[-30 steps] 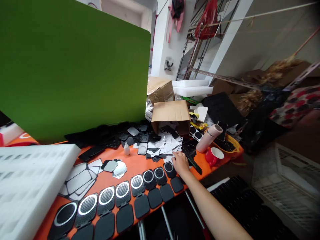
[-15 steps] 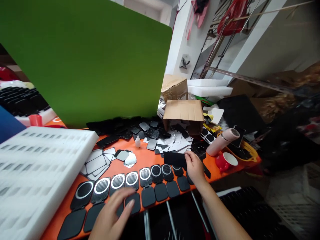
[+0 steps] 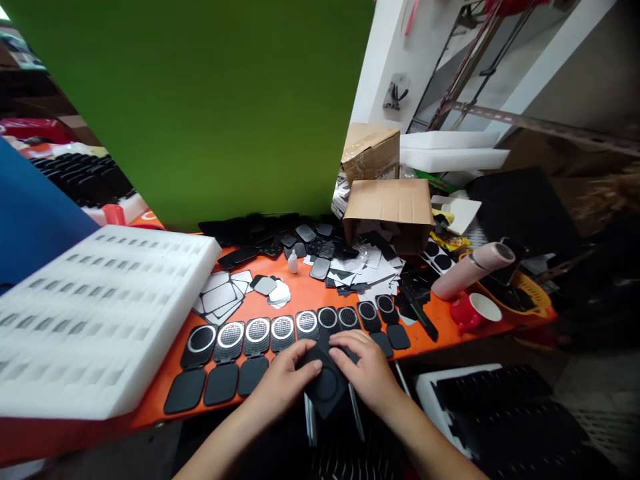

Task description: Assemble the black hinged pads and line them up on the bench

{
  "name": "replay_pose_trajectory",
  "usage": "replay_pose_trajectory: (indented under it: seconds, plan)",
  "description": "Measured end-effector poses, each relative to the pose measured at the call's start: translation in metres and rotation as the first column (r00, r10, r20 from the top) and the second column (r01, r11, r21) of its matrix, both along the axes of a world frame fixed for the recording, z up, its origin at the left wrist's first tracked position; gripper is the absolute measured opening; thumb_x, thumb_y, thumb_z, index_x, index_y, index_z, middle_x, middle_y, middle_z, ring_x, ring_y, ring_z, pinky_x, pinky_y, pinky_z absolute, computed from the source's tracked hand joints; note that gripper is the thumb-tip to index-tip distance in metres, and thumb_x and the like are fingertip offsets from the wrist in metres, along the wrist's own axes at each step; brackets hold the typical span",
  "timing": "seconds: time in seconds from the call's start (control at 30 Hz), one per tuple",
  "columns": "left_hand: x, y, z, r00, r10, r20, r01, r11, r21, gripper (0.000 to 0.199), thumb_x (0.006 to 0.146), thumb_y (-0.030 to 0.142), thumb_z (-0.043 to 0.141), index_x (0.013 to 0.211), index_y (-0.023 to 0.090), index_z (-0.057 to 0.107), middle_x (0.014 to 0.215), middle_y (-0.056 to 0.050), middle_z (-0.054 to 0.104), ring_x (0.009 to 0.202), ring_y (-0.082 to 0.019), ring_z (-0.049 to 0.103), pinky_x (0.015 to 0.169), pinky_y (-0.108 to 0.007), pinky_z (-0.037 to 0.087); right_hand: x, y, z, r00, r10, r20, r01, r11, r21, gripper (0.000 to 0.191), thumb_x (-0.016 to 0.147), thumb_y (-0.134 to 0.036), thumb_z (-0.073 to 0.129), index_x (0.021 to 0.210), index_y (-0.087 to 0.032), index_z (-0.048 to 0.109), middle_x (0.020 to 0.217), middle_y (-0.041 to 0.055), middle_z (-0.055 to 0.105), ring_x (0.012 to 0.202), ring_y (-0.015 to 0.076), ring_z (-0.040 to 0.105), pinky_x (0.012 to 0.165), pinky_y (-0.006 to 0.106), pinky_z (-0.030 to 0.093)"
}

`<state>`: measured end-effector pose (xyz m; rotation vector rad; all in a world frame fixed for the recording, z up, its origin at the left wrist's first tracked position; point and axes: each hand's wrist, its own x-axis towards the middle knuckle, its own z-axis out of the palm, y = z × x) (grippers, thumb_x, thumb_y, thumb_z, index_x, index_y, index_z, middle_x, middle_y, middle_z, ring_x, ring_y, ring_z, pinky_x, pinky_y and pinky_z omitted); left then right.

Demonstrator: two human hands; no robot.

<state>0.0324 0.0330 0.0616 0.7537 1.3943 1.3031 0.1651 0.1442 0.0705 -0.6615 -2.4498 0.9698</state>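
While both hands grip it, dark sheet (image 3: 326, 385) sits at table's front edge.
Matte, faint ring mark, corner toward wearer; left hand (image 3: 293, 377) and right hand (image 3: 361, 367) pinch opposite sides, fingers nearly closed.

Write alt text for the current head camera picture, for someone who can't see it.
A person's left hand and right hand hold a dark flat piece at an orange table bearing a row of black ringed plates and a red mug; a green board rises behind.
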Motion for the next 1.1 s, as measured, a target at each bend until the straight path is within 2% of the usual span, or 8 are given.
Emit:
replay_pose_trajectory:
  seconds: [0.27, 0.43, 0.6, 0.73, 0.8, 0.9, 1.0, 1.1]
  plan:
    - [0.015, -0.017, -0.003, 0.937, -0.102, -0.335, 0.103, 0.995, -0.014, 0.021, 0.077, 0.023, 0.05, 0.095, 0.02, 0.059, 0.095, -0.003, 0.063, 0.087, -0.017, 0.055, 0.079, -0.026, 0.041, 0.013, -0.006, 0.009, 0.952, 0.302, 0.047, -0.289, 0.939, -0.185, 0.019, 0.082, -0.022, 0.046, 0.091, -0.02, 0.062, 0.089, 0.0031, 0.063, 0.083, 0.0133, 0.056, 0.075, 0.023, 0.042]
    - [0.022, -0.025, -0.002, 0.91, -0.169, -0.378, 0.164, 0.985, -0.047, 0.026, 0.077, 0.02, 0.048, 0.1, 0.024, 0.06, 0.099, -0.002, 0.063, 0.09, -0.017, 0.056, 0.082, -0.026, 0.041, 0.024, -0.016, 0.0, 0.943, 0.32, 0.091, -0.293, 0.928, -0.229, 0.022, 0.084, -0.019, 0.039, 0.086, -0.02, 0.061, 0.084, 0.0032, 0.062, 0.078, 0.0127, 0.055, 0.071, 0.023, 0.041]
    - [0.014, -0.033, -0.008, 0.927, -0.168, -0.334, 0.143, 0.985, -0.098, 0.024, 0.079, 0.028, 0.047, 0.099, 0.023, 0.06, 0.098, -0.003, 0.064, 0.088, -0.019, 0.056, 0.08, -0.027, 0.042, 0.03, -0.008, -0.026, 1.0, 0.027, 0.001, -0.025, 0.942, -0.335, 0.024, 0.082, -0.032, 0.043, 0.068, -0.018, 0.056, 0.067, 0.0017, 0.054, 0.067, 0.0133, 0.051, 0.062, 0.025, 0.041]
    - [-0.001, -0.046, -0.017, 0.953, -0.116, -0.28, 0.073, 0.985, -0.159, 0.026, 0.081, 0.034, 0.044, 0.097, 0.018, 0.057, 0.094, -0.005, 0.063, 0.086, -0.02, 0.057, 0.076, -0.028, 0.043, 0.058, 0.039, -0.027, 0.859, -0.511, -0.04, 0.339, 0.625, -0.703, 0.029, 0.075, -0.048, 0.049, 0.07, -0.02, 0.05, 0.036, -0.0098, 0.029, 0.032, 0.0073, 0.027, 0.034, 0.019, 0.026]
    - [-0.005, -0.048, -0.019, 0.942, -0.123, -0.313, 0.062, 0.979, -0.197, 0.024, 0.081, 0.033, 0.043, 0.093, 0.018, 0.057, 0.089, -0.003, 0.063, 0.085, -0.02, 0.057, 0.075, -0.027, 0.042, 0.076, 0.062, -0.015, 0.778, -0.623, -0.085, 0.369, 0.562, -0.74, 0.029, 0.074, -0.048, 0.053, 0.071, -0.019, 0.049, 0.036, -0.0081, 0.037, 0.033, 0.0079, 0.034, 0.036, 0.019, 0.032]
    - [0.003, -0.04, -0.016, 0.855, -0.224, -0.467, 0.139, 0.968, -0.209, 0.02, 0.081, 0.032, 0.041, 0.084, 0.021, 0.057, 0.083, -0.002, 0.063, 0.081, -0.019, 0.057, 0.071, -0.025, 0.042, 0.088, 0.074, 0.007, 0.847, -0.525, -0.076, 0.342, 0.65, -0.678, 0.031, 0.074, -0.047, 0.055, 0.085, -0.018, 0.054, 0.071, 0.0057, 0.063, 0.065, 0.0171, 0.059, 0.056, 0.027, 0.047]
    - [0.019, -0.018, -0.016, 0.655, -0.303, -0.692, 0.237, 0.952, -0.192, 0.021, 0.083, 0.03, 0.038, 0.083, 0.022, 0.058, 0.084, -0.003, 0.061, 0.08, -0.019, 0.056, 0.069, -0.026, 0.042, 0.08, 0.065, 0.02, 0.975, -0.203, -0.094, 0.132, 0.862, -0.489, 0.037, 0.077, -0.05, 0.046, 0.093, -0.019, 0.059, 0.097, 0.01, 0.061, 0.093, 0.0232, 0.056, 0.079, 0.035, 0.045]
    - [0.032, 0.004, -0.029, 0.448, -0.262, -0.855, 0.256, 0.953, -0.158, 0.022, 0.085, 0.024, 0.035, 0.088, 0.02, 0.057, 0.098, -0.007, 0.06, 0.09, -0.021, 0.055, 0.078, -0.033, 0.042, 0.063, 0.055, 0.021, 0.998, -0.063, -0.03, 0.051, 0.949, -0.31, 0.037, 0.077, -0.049, 0.046, 0.096, -0.02, 0.06, 0.097, 0.0093, 0.062, 0.092, 0.0233, 0.056, 0.082, 0.036, 0.044]
